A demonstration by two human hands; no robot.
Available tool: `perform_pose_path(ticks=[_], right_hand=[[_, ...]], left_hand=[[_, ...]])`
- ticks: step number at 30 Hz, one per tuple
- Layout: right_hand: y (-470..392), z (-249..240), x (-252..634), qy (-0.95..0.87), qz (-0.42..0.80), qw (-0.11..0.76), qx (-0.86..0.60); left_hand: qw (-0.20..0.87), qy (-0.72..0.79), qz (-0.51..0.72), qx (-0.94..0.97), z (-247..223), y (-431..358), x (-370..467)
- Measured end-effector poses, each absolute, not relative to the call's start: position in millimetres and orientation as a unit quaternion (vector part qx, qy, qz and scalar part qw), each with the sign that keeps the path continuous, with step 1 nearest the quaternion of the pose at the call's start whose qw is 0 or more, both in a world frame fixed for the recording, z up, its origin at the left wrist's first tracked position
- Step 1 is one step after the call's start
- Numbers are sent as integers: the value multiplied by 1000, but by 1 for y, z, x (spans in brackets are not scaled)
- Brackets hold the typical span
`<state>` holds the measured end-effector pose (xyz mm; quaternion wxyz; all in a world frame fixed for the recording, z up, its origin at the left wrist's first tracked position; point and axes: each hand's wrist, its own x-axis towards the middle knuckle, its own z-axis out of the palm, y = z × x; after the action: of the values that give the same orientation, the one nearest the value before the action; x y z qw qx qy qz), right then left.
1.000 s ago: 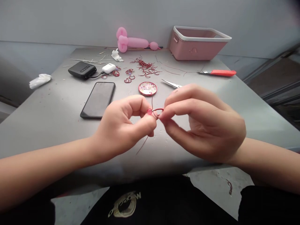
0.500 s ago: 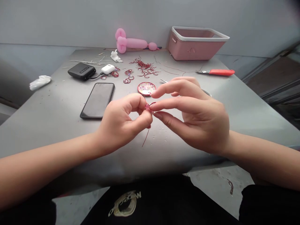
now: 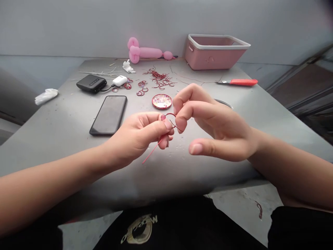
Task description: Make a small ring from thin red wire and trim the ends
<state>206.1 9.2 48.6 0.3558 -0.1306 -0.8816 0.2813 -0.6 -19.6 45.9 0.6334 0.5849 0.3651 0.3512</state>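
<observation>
My left hand (image 3: 142, 133) is closed, pinching a small dark red wire ring between thumb and fingers. A pink bead (image 3: 163, 117) sits on the ring just above the thumb. From below the fingers a straight reddish wire end (image 3: 151, 153) sticks out down and left. Beside the ring's right side is my right hand (image 3: 221, 128), open, its thumb apart and its fingers bent. Its index fingertip is against or very near the wire; I cannot tell which. Just beyond the hands lies a round red-rimmed dish of pale beads (image 3: 161, 101).
A phone (image 3: 109, 115) lies left of the hands, with a black power bank (image 3: 91, 83) and white earbud case (image 3: 120, 81) behind it. Finished-looking wire rings (image 3: 142, 91) and red wire pieces (image 3: 160, 78) lie mid-table. Farther back are a pink basket (image 3: 213, 60), balloon (image 3: 149, 52) and red-handled cutter (image 3: 243, 82).
My right thumb has moved down and away from the fingers, and the right fingers have bent. The ring shows more between the hands, and its straight wire end has swung left.
</observation>
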Motion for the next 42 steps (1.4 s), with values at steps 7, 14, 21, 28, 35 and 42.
perform_pose_path(ticks=[7,14,21,28,35,42], right_hand=[[0,50,197,-743,479,391,-255],[-3,46,191,-544,705,347,-296],[-4,47,187,-512,715,361,-310],[1,33,186,-621,614,347,-343],[21,17,195,-833,243,375,-326],[25,29,192,-701,447,375,-410]], left_hand=[[402,415,440,688,43,-26,-3],[73,375,478,791,39,-23,-7],[6,373,465,803,38,-21,-8],[141,407,432,792,25,-11,-6],[553,456,384,582,4,3,1],[584,427,408,557,4,9,3]])
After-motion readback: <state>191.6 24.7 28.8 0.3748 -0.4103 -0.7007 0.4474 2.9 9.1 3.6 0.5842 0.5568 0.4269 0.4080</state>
